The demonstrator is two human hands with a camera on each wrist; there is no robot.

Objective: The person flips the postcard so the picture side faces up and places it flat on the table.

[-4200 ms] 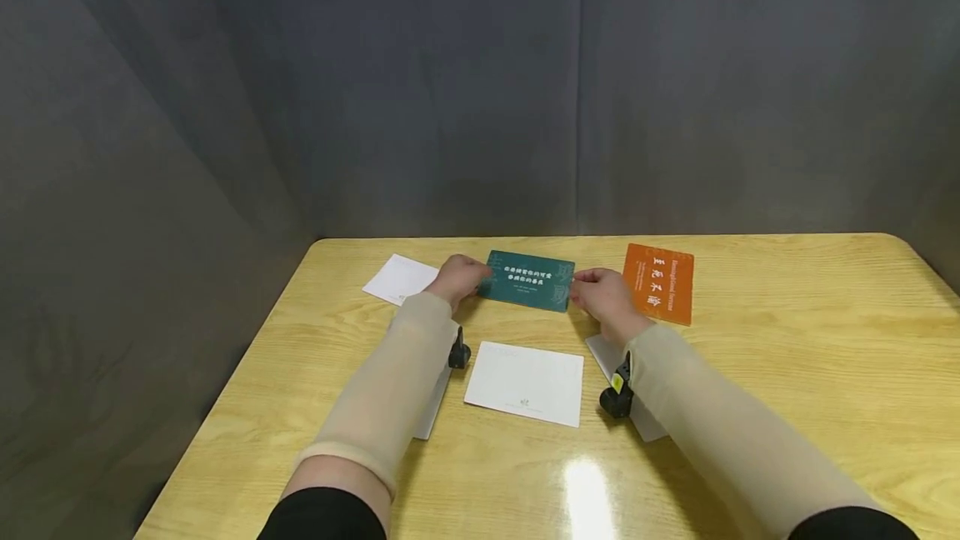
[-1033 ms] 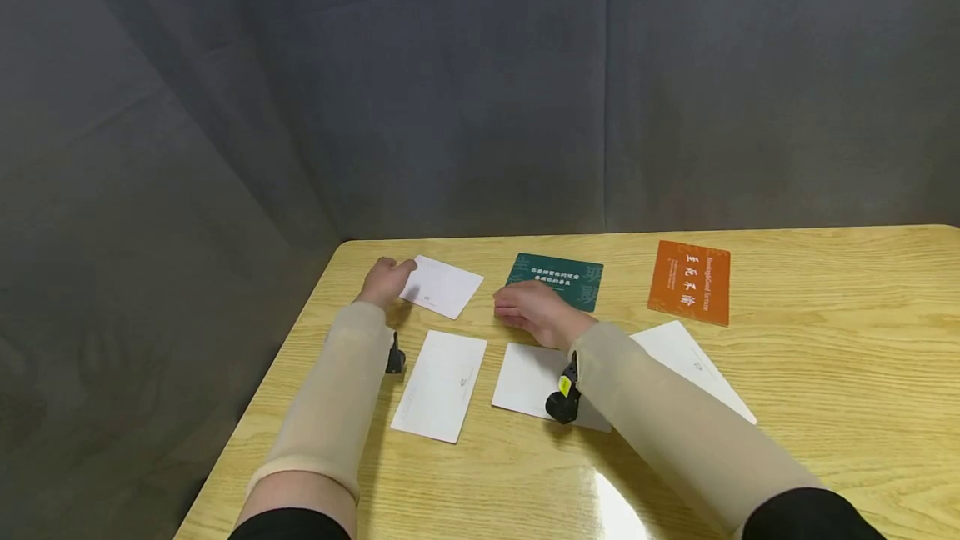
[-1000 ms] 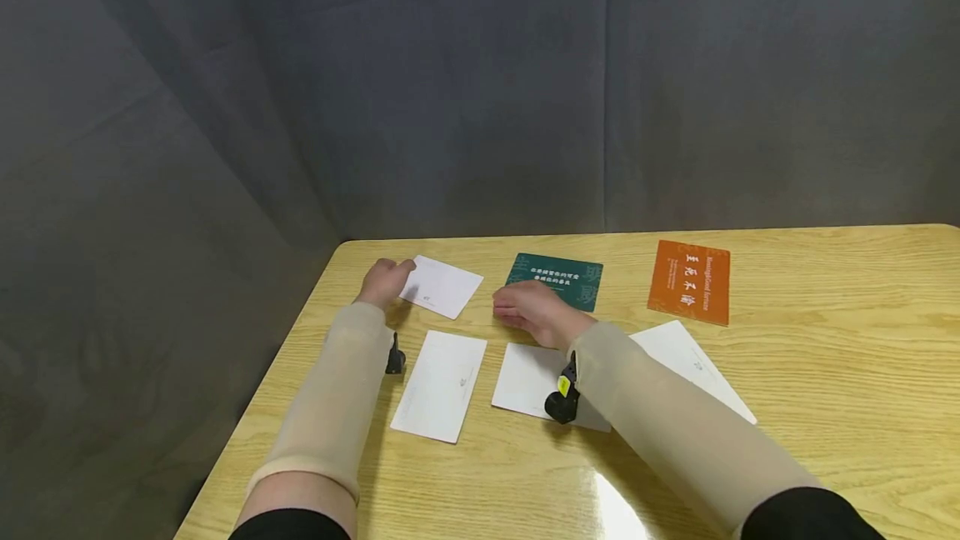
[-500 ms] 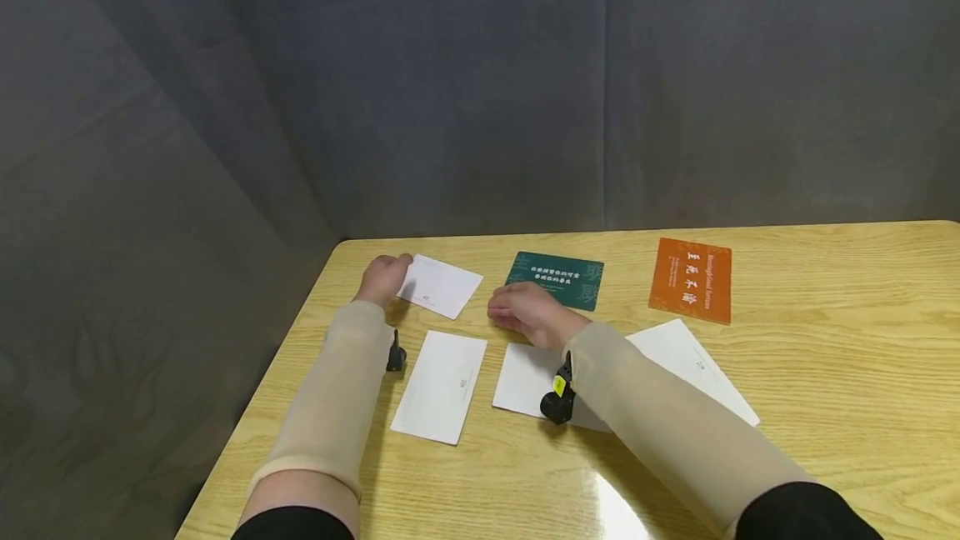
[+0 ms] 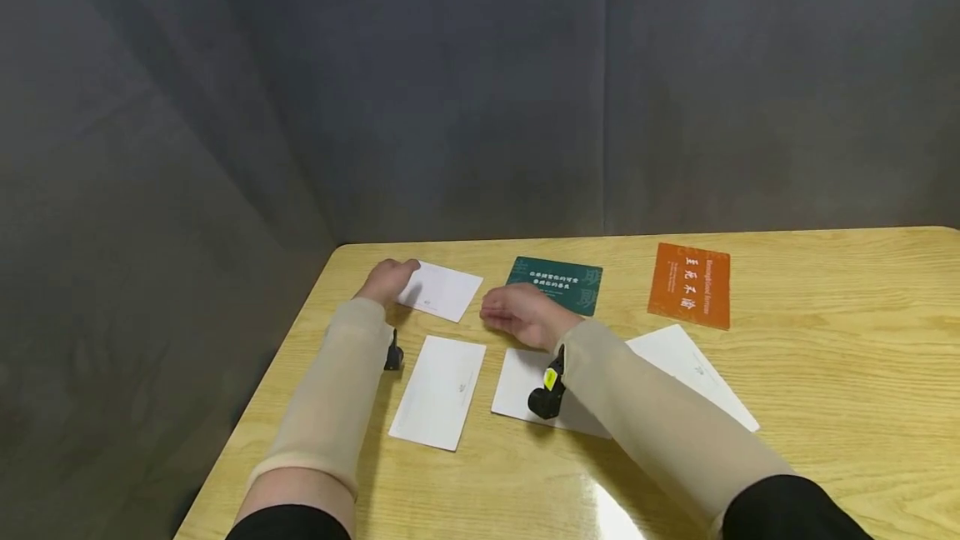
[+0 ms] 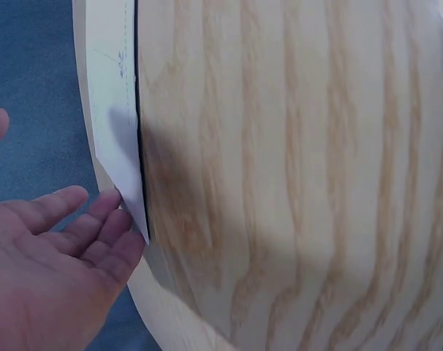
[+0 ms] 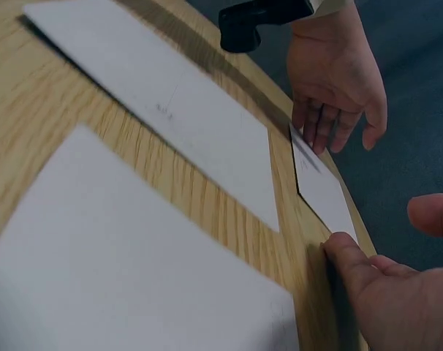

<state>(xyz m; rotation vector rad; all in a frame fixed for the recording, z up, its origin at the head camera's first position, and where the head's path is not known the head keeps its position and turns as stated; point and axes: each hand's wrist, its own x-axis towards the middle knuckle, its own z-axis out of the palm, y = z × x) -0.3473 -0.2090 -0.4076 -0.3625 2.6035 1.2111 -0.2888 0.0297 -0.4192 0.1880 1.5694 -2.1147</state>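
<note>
At the far left lies a white card (image 5: 441, 290), face plain but for small print. My left hand (image 5: 386, 280) is at its left end; in the left wrist view the fingertips (image 6: 130, 245) meet the card's corner while the thumb stays apart. My right hand (image 5: 528, 317), fingers extended and thumb raised, is between this card and a green card (image 5: 577, 279) with white characters, partly covering the green one. In the right wrist view the right hand's fingertips (image 7: 340, 241) are right at the near end of the white card (image 7: 325, 191). Neither hand grips anything.
An orange card (image 5: 688, 286) lies at the back right. Nearer are white cards: one at the front left (image 5: 438, 392), a middle card (image 5: 517, 382) partly under my right wrist, and a right-hand card (image 5: 693, 369) partly behind my sleeve. A dark curtain (image 5: 480, 90) stands behind the wooden table.
Both hands have let go of the green card, which now lies on the table. My left hand has moved left to the white card; my right hand has edged leftward towards it.
</note>
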